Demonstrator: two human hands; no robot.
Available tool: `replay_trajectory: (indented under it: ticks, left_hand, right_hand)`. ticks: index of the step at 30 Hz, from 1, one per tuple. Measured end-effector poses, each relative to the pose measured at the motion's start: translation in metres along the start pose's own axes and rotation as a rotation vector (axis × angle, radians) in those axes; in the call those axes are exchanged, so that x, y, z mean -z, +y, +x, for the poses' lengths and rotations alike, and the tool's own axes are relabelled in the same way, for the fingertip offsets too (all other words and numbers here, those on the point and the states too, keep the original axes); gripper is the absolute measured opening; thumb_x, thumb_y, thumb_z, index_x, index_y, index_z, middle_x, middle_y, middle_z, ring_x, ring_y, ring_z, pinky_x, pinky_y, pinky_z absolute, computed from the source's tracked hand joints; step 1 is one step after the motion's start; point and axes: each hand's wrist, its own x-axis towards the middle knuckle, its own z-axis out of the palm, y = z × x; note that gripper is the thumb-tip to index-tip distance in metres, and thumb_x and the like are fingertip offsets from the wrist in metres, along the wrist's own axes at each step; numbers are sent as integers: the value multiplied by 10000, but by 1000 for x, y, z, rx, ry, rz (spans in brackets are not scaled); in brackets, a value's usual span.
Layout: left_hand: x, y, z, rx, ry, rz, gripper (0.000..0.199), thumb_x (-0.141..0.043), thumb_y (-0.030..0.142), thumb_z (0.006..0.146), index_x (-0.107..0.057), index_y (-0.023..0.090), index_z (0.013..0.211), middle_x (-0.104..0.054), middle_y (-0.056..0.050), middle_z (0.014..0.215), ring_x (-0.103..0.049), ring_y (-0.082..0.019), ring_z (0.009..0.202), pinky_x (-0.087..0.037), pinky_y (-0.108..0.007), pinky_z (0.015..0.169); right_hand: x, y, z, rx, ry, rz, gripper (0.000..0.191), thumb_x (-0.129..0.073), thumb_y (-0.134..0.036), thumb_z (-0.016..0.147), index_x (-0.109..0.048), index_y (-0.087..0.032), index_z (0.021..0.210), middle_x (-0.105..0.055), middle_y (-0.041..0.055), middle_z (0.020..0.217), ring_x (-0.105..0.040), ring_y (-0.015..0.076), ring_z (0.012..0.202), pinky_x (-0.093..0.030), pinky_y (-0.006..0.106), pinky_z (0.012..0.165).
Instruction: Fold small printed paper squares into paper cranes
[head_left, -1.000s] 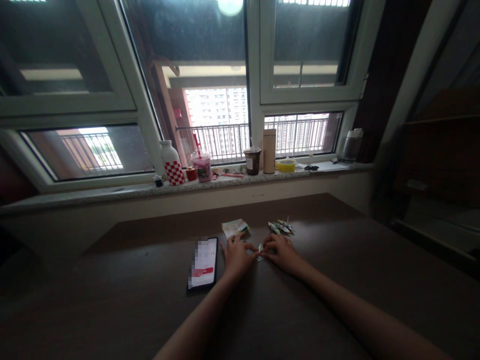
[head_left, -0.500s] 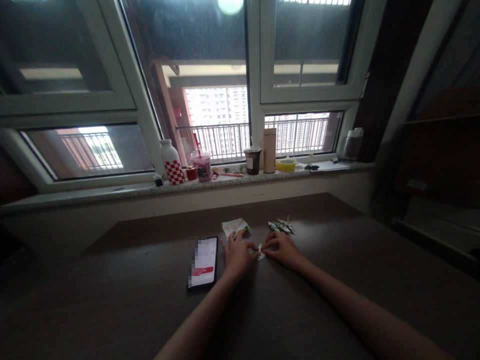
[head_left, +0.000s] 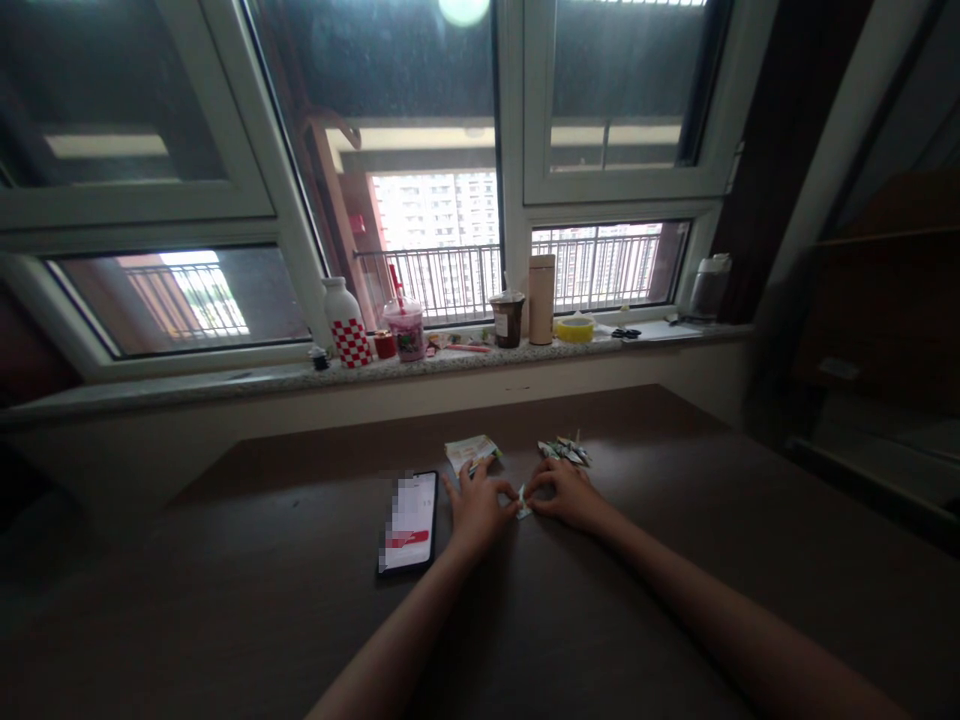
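Observation:
Between my two hands is a small whitish-green piece of paper point(head_left: 523, 508), low on the brown table point(head_left: 285, 640). My left hand point(head_left: 480, 505) pinches its left side with thumb and forefinger, the other fingers spread. From the right, my right hand point(head_left: 568, 497) pinches the same piece, its fingers curled. Just beyond the left fingertips lies a flat printed packet point(head_left: 466, 452). A small pile of greenish-white paper pieces point(head_left: 564, 451) lies behind the right hand. Left of my left hand rests a phone point(head_left: 409, 522) with its screen lit.
Along the windowsill point(head_left: 450, 359) stand a red-checked white bottle point(head_left: 350, 325), a pink drink cup point(head_left: 409, 332), a dark drink cup point(head_left: 508, 322), a tan flask point(head_left: 541, 300), yellow tape point(head_left: 574, 330) and black scissors point(head_left: 625, 333). Stacked boxes point(head_left: 885, 330) are at the right.
The view has shifted very slightly. Both hands stay at the small piece of paper, still pinching it, with hardly any visible movement.

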Motion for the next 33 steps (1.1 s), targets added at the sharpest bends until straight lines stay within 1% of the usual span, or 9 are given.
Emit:
replay_trajectory:
  ticks: [6, 9, 11, 13, 17, 25, 29, 33]
  left_hand:
    - [-1, -1, -1, -1, 8, -12, 137, -721, 417, 755, -761, 366, 876, -417, 3, 1512, -209, -359, 1445, -4, -733, 1092]
    - [-2, -1, -1, 7, 2, -19, 131, -714, 417, 761, -761, 363, 871, -422, 5, 1508, -207, -358, 1446, -6, -730, 1094]
    - [-2, -1, -1, 11, 0, -25, 136, -708, 418, 766, -761, 360, 877, -424, 5, 1507, -208, -356, 1444, -6, -726, 1097]
    - [-3, -2, 0, 10, 5, -34, 136, -705, 418, 769, -761, 358, 878, -425, 3, 1506, -216, -354, 1441, -9, -726, 1096]
    - [-4, -2, 0, 9, 12, -50, 117, -704, 409, 767, -761, 364, 859, -447, 3, 1490, -239, -354, 1430, -17, -740, 1087]
    - [-5, 8, -4, 66, 17, -64, 128, -671, 394, 774, -759, 331, 842, -499, -2, 1449, -268, -334, 1416, -36, -710, 1116]
    - [-8, 12, -5, 70, 45, -61, 115, -672, 381, 765, -754, 313, 808, -517, -3, 1431, -286, -329, 1402, -31, -707, 1118]
    - [-10, 12, -6, 65, 61, -75, 137, -673, 412, 778, -750, 302, 806, -518, -11, 1429, -288, -325, 1400, -24, -699, 1122]
  right_hand:
    - [0, 5, -5, 54, 32, 41, 215, -750, -415, 747, -748, -319, 940, -620, 44, 1139, -521, 257, 1157, -304, 453, 1028]
    - [-3, 10, -6, 69, 59, 67, 211, -751, -413, 749, -749, -316, 937, -630, 42, 1125, -527, 256, 1147, -317, 447, 1022]
    - [-7, 16, -5, 87, 83, 90, 181, -741, -402, 764, -759, -313, 921, -641, 42, 1105, -540, 250, 1129, -326, 438, 1021]
    - [-10, 22, -2, 113, 108, 124, 124, -715, -354, 798, -771, -299, 893, -655, 45, 1063, -570, 228, 1072, -360, 407, 996]
    - [-16, 29, 1, 178, 135, 79, 150, -662, -326, 849, -776, -312, 945, -662, 50, 1023, -583, 219, 1025, -404, 384, 944]
    - [-14, 20, -5, 253, 135, -65, 171, -661, -275, 851, -770, -301, 980, -649, 59, 1021, -576, 217, 1008, -428, 372, 918]
    - [-12, 14, -7, 241, 123, -130, 173, -644, -283, 863, -769, -298, 982, -649, 57, 1022, -572, 215, 1006, -427, 371, 922]
    - [-10, 13, -7, 230, 106, -128, 176, -643, -294, 863, -767, -309, 987, -643, 52, 1026, -568, 218, 1018, -424, 369, 929]
